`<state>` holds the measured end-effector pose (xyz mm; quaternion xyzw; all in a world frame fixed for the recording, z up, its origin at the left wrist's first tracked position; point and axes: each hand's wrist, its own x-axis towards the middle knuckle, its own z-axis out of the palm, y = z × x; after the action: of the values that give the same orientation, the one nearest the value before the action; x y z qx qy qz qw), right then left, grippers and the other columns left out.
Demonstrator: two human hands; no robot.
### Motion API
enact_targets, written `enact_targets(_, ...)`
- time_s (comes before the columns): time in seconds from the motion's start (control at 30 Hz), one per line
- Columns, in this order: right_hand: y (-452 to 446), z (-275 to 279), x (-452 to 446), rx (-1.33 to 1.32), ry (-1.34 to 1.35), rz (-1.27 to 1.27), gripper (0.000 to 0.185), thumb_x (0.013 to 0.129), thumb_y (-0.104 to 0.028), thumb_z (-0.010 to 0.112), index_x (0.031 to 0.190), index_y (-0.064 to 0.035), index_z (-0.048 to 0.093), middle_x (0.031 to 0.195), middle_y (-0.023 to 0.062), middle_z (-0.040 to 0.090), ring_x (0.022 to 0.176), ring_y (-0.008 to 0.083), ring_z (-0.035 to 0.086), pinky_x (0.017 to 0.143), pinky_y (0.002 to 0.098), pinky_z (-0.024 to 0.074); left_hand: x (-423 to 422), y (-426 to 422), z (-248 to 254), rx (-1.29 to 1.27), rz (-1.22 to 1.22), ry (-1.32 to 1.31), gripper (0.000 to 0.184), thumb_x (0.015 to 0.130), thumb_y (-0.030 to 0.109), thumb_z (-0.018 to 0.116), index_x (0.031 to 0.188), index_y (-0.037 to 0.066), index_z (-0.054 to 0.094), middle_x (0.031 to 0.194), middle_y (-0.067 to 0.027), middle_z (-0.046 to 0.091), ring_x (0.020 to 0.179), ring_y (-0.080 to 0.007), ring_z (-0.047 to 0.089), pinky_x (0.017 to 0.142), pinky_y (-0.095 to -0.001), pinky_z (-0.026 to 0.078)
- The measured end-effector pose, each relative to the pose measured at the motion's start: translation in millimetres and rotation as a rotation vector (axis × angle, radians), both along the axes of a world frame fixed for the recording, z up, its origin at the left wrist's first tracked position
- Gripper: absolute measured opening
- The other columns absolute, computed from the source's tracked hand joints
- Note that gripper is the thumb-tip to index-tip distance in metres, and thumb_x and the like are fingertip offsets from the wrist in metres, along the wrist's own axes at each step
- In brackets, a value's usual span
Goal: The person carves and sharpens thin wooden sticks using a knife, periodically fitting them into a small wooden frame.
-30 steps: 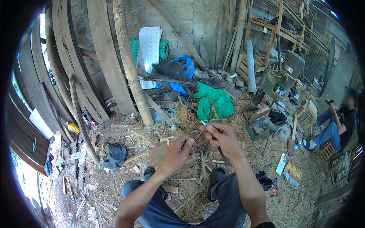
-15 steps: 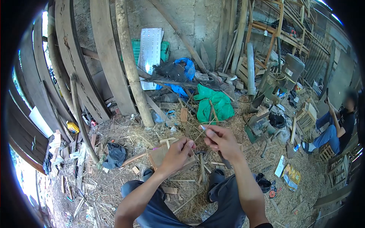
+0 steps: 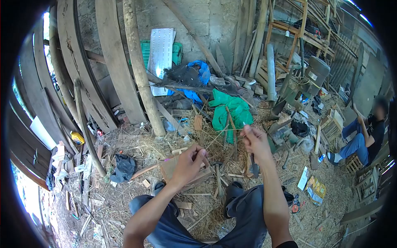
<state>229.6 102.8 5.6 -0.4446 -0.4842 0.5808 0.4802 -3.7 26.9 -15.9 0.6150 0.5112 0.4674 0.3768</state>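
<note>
My left hand [image 3: 191,164] is closed in a pinch above a wooden block [image 3: 168,169] on the ground. What its fingertips hold is too small to make out. My right hand [image 3: 257,144] is raised further forward and to the right, its thumb and fingers pressed together near a small whitish tip [image 3: 244,123]. A dark blade-like tool [image 3: 254,168] hangs below the right hand and appears held in it; its upper part is hidden by the palm. A thin pale strand seems to run between the two hands, but its ends are unclear.
Wood scraps and straw cover the ground. A hammer-like tool [image 3: 219,177] lies between my feet. Ahead are a green plastic sheet [image 3: 223,108] and a leaning pole [image 3: 142,74]. A black bag [image 3: 123,168] lies left. A person [image 3: 368,132] sits at far right.
My right hand has moved up and to the right, away from my left hand, and the dark blade has shifted with it. My left hand has barely moved.
</note>
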Motion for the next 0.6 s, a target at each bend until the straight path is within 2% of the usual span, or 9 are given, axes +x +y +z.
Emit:
enact_targets(0.03, -4.2, -0.4, -7.3, -0.019, -0.147, 0.07, 0.033, 0.093, -0.034, 0.057, 0.097, -0.0008, 0.062, 0.071, -0.0008, 0.053, 0.05, 0.0014, 0.039, 0.043, 0.0196, 0.0272, 2.0, 1.4, -0.3, -0.036, 0.002, -0.082, 0.021, 0.096, 0.022, 0.052, 0.093, 0.002, 0.056, 0.067, 0.0036, 0.047, 0.058, -0.0035, 0.038, 0.051, -0.0219, 0.032)
enact_targets(0.07, -1.0, -12.3, -13.1, 0.127, -0.24, 0.136, 0.034, 0.096, -0.033, 0.052, 0.107, -0.0013, 0.059, 0.07, -0.0008, 0.054, 0.054, 0.0026, 0.043, 0.048, 0.02, 0.0301, 2.6, 3.8, 0.2, -0.066, 0.002, -0.163, 0.02, 0.096, 0.022, 0.052, 0.095, 0.002, 0.056, 0.068, 0.0037, 0.047, 0.058, -0.0031, 0.038, 0.051, -0.0213, 0.032)
enact_targets(0.1, -0.6, -20.4, -20.7, 0.131, -0.238, 0.137, 0.034, 0.096, -0.033, 0.052, 0.107, -0.0013, 0.059, 0.07, -0.0008, 0.054, 0.054, 0.0026, 0.043, 0.048, 0.02, 0.0301, 2.0, 5.2, -0.7, -0.062, 0.003, -0.16, 0.02, 0.096, 0.022, 0.052, 0.095, 0.002, 0.056, 0.068, 0.0037, 0.047, 0.058, -0.0031, 0.038, 0.051, -0.0213, 0.032)
enact_targets(0.17, -0.3, -33.4, -32.5, 0.499, -0.355, -0.07, 0.033, 0.098, -0.029, 0.047, 0.116, -0.0015, 0.054, 0.072, -0.0007, 0.056, 0.056, 0.0038, 0.043, 0.052, 0.0204, 0.0316, 1.8, 6.9, -2.8, -0.117, 0.004, -0.171, 0.019, 0.094, 0.019, 0.054, 0.094, 0.0, 0.056, 0.081, -0.0034, 0.059, 0.077, -0.0087, 0.056, 0.067, -0.0251, 0.044)
enact_targets(0.2, -1.1, -27.8, -35.0, 0.471, -0.253, 0.001, 0.032, 0.1, -0.025, 0.042, 0.123, -0.0046, 0.05, 0.075, 0.0004, 0.056, 0.051, 0.002, 0.033, 0.046, 0.0177, 0.028, 2.0, 7.1, -2.9, -0.112, 0.005, -0.171, 0.019, 0.094, 0.019, 0.054, 0.094, 0.0, 0.056, 0.081, -0.0034, 0.059, 0.077, -0.0087, 0.056, 0.067, -0.0251, 0.044)
enact_targets(0.3, -16.1, -2.3, -31.0, 0.36, -0.183, 0.113, 0.031, 0.1, -0.021, 0.044, 0.126, -0.0054, 0.049, 0.082, 0.0029, 0.06, 0.05, 0.0022, 0.033, 0.046, 0.0172, 0.0287, 1.5, 6.6, -2.8, -0.107, 0.036, -0.142, 0.018, 0.094, 0.019, 0.055, 0.095, 0.0, 0.056, 0.082, -0.0042, 0.059, 0.079, -0.0094, 0.056, 0.069, -0.0258, 0.045)
enact_targets(0.37, -22.2, 3.4, -33.7, 0.257, -0.081, 0.206, 0.031, 0.098, -0.018, 0.046, 0.125, -0.0037, 0.05, 0.08, 0.0031, 0.061, 0.052, 0.0024, 0.039, 0.047, 0.0183, 0.0319, 2.4, 5.5, -2.0, -0.021, 0.044, -0.079, 0.019, 0.095, 0.021, 0.053, 0.095, 0.002, 0.056, 0.07, 0.0029, 0.05, 0.06, -0.0033, 0.04, 0.053, -0.0212, 0.033)
enact_targets(0.4, -24.6, 4.4, -35.2, 0.154, 0.022, 0.292, 0.031, 0.097, -0.015, 0.048, 0.125, -0.0021, 0.05, 0.077, 0.0033, 0.063, 0.055, 0.0027, 0.045, 0.048, 0.0193, 0.0352, 3.6, 5.2, -2.0, -0.023, 0.041, -0.078, 0.019, 0.095, 0.021, 0.053, 0.095, 0.002, 0.056, 0.07, 0.0029, 0.05, 0.06, -0.0033, 0.04, 0.053, -0.0212, 0.033)
enact_targets(0.6, -33.9, -3.4, -58.5, 0.053, 0.038, 0.475, 0.027, 0.093, -0.012, 0.055, 0.117, 0.0007, 0.057, 0.076, 0.0044, 0.064, 0.049, 0.0023, 0.041, 0.042, 0.0186, 0.0295, 7.7, 3.0, 1.6, 0.008, -0.034, -0.172, 0.015, 0.094, 0.017, 0.055, 0.093, 0.002, 0.057, 0.072, 0.0017, 0.053, 0.063, -0.0044, 0.042, 0.055, -0.0217, 0.035)
